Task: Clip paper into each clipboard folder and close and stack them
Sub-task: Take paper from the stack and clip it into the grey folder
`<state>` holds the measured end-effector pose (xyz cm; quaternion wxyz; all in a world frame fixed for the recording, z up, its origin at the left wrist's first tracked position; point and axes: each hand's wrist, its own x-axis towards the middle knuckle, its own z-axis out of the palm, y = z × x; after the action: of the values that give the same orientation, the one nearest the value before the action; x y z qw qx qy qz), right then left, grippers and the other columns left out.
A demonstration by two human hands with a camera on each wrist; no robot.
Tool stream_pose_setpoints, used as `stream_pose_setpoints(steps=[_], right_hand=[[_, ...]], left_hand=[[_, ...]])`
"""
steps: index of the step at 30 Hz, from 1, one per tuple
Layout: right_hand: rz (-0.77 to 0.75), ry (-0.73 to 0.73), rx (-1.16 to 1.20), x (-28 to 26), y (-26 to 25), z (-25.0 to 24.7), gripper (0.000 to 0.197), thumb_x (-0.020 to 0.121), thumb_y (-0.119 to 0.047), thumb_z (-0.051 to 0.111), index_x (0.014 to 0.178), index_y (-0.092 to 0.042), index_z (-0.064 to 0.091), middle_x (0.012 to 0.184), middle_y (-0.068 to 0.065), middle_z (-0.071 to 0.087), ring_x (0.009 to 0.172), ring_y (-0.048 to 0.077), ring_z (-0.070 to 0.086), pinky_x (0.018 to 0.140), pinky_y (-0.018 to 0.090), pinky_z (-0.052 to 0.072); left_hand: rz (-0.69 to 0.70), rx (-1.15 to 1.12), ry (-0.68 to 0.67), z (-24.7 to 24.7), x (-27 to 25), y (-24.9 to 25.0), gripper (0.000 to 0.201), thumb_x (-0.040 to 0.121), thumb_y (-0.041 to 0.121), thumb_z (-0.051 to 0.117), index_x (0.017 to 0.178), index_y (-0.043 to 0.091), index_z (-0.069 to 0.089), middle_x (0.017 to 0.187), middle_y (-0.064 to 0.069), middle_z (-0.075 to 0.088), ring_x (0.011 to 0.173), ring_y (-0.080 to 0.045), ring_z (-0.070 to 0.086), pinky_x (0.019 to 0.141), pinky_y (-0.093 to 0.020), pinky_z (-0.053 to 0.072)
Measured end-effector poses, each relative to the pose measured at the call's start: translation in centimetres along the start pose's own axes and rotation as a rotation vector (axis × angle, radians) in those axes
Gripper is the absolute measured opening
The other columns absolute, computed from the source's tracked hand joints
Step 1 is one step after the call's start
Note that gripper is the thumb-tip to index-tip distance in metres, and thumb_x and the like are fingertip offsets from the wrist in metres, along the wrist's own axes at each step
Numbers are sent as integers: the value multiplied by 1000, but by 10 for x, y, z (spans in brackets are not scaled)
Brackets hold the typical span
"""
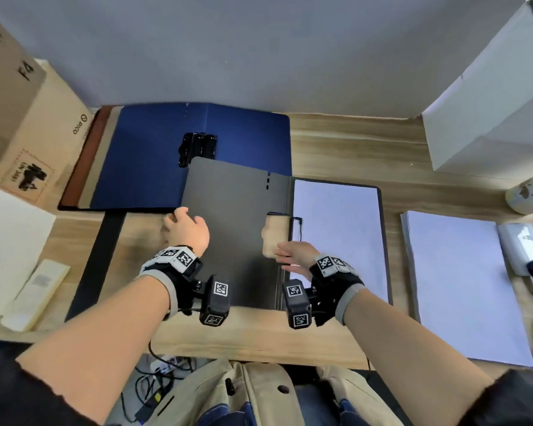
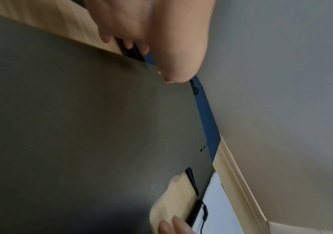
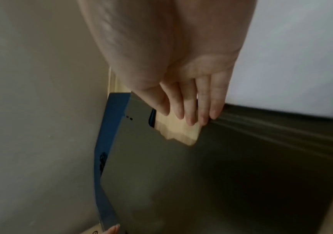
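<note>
Black folder (image 1: 237, 229) is lying open at desk (image 1: 351, 142) centre, a sheet (image 1: 336, 235) sitting in its 3 o'clock half. Left hand (image 1: 186, 230) is gripping the cover's 9 o'clock edge, thumb on top, fingers curled beneath. Right hand (image 1: 293, 256) is resting with straight fingers (image 3: 189, 109) on the wooden clip (image 1: 273, 238) by the spine. Blue folder (image 1: 166, 155) is lying open at 11 o'clock, partly under the black one. Paper stack (image 1: 462, 284) is sitting at 3 o'clock.
</note>
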<state>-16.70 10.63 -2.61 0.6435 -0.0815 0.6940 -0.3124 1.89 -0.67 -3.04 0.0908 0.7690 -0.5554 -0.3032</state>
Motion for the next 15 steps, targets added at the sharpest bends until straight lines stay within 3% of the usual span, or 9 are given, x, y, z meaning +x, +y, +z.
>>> stream_pose_setpoints(steps=[1, 4, 7, 10, 11, 13, 15], right_hand=[[5, 5, -17, 1, 0, 7, 35, 97, -12, 43, 130, -1, 48, 136, 14, 53, 125, 28, 52, 100, 34, 43], [-8, 12, -21, -1, -2, 24, 40, 96, -9, 43, 134, 3, 45, 140, 19, 48, 131, 30, 47, 104, 33, 39], [-24, 10, -37, -9, -5, 30, 40, 96, -8, 43, 134, 4, 44, 141, 21, 46, 132, 31, 45, 108, 36, 37], [-59, 12, -41, -17, -6, 26, 42, 97, -9, 41, 135, 8, 41, 141, 27, 44, 130, 35, 46, 111, 39, 33], [-77, 13, -28, -20, -8, 23, 42, 97, -8, 41, 135, 8, 41, 137, 27, 48, 123, 36, 51, 110, 39, 35], [-137, 0, -7, -33, -13, 17, 35, 96, -9, 44, 130, 0, 48, 110, 15, 63, 95, 24, 59, 92, 31, 45], [-198, -1, 37, -47, -21, 8, 25, 95, -9, 45, 119, -8, 53, 90, 4, 59, 77, 15, 56, 73, 23, 43]], left_hand=[[-54, -39, -35, -3, 2, -2, 46, 95, 25, 39, 140, 13, 34, 147, -17, 29, 131, -38, 33, 108, -44, 28], [-175, -141, -128, -13, 6, -6, 52, 96, 23, 37, 142, 2, 25, 146, -24, 30, 132, -41, 36, 109, -42, 28], [-133, -162, -120, -27, 3, -1, 48, 94, 21, 38, 135, -2, 29, 140, -25, 40, 126, -41, 43, 106, -41, 34], [-41, -209, -124, -47, -8, 15, 49, 92, 24, 41, 135, 4, 28, 137, -20, 45, 121, -38, 48, 104, -41, 37], [2, -212, -122, -55, -14, 24, 50, 92, 25, 42, 136, 6, 29, 135, -17, 48, 120, -37, 49, 103, -40, 38], [100, -220, -131, -71, -28, 45, 49, 92, 29, 44, 136, 12, 34, 131, -13, 51, 119, -34, 51, 101, -39, 39], [200, -228, -202, -83, -45, 70, 44, 91, 35, 45, 132, 17, 42, 127, -11, 56, 116, -32, 54, 100, -41, 44]])
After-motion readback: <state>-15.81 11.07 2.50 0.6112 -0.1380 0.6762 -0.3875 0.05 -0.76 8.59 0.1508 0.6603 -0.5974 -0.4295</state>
